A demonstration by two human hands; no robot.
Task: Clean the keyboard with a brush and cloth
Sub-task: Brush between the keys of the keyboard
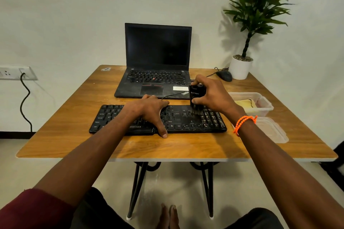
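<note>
Right hand [210, 93] is wrapped around the brush [197, 96], thumb on the near side, fingers over the top, and the bristle end is down on the keyboard [186, 119], right of centre, just left of the number pad. Left hand [150, 111] lies flat across the middle of the keyboard, fingers straight and spread, thumb reaching over the front edge onto the table [186, 147].

The brush is a short, chunky black block with pale lettering on its side. The keyboard is black, dusty, with pale specks over the right-hand keys; its cable runs off the back edge toward the laptop [156, 65].

The keyboard sits square to the front of the table, a bare strip of wood before it. The laptop stands open just behind, screen dark. Off the keyboard's right end sits a clear tub [260, 98] holding something yellow, with a lid [273, 132] nearer. Mouse [225, 76] and potted plant [242, 65] fill the far right corner.
</note>
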